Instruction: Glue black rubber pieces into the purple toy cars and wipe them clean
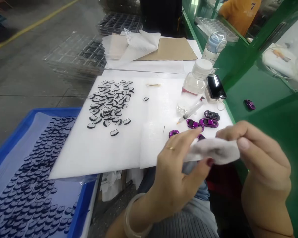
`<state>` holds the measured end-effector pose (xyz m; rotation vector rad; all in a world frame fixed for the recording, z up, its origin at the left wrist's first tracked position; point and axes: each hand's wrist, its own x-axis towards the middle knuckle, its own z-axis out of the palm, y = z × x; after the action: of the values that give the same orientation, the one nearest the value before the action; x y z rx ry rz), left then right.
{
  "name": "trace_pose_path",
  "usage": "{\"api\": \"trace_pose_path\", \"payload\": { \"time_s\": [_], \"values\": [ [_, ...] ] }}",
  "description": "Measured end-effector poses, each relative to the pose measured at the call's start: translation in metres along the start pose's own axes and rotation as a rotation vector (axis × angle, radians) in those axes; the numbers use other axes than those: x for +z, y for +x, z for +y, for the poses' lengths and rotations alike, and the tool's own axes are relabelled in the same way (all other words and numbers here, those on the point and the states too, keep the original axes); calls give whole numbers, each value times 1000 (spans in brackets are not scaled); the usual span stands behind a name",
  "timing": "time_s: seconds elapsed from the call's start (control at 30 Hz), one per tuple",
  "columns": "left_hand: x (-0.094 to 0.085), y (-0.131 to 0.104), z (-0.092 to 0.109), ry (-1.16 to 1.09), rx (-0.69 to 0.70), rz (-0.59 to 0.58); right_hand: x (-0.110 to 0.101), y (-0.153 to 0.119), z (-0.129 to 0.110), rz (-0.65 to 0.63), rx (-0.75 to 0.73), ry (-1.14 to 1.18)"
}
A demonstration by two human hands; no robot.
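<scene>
My left hand (180,172) and my right hand (265,157) stretch a crumpled white tissue (216,150) between them above the table's near right edge. My right thumb and fingers pinch its right end. The left thumb and fingers close on its other end. A dark smudge shows in the tissue's middle; whether something lies inside is hidden. Just beyond my hands lie purple toy cars (208,123) and a black toy car (212,115). Another purple piece (173,133) rests by my left fingertips. A syringe (190,111) with an orange tip lies behind these.
Many small black-rimmed curved pieces (111,102) cover the white board's left half. More fill a blue tray (83,208) at lower left. A clear white-capped bottle (192,84), a phone (216,86) and a drinking bottle (212,48) stand or lie at right, beside a green ledge (267,132).
</scene>
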<state>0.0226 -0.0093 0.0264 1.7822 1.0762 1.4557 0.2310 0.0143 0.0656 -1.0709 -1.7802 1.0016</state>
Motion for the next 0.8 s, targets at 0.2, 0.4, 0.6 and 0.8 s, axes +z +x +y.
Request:
{"api": "trace_pose_path", "payload": {
  "time_s": [0.2,0.4,0.6,0.8],
  "values": [
    [0,14,2,-594,-357,-258,23,-4,5,-54,154,287],
    [0,13,1,-688,-454,-276,44,-10,16,-42,162,464],
    [-13,-4,-8,-333,-377,-17,27,4,15,417,68,449],
    [-61,-48,-9,-5,-389,442,3,95,9,802,-440,-173]
  ]
}}
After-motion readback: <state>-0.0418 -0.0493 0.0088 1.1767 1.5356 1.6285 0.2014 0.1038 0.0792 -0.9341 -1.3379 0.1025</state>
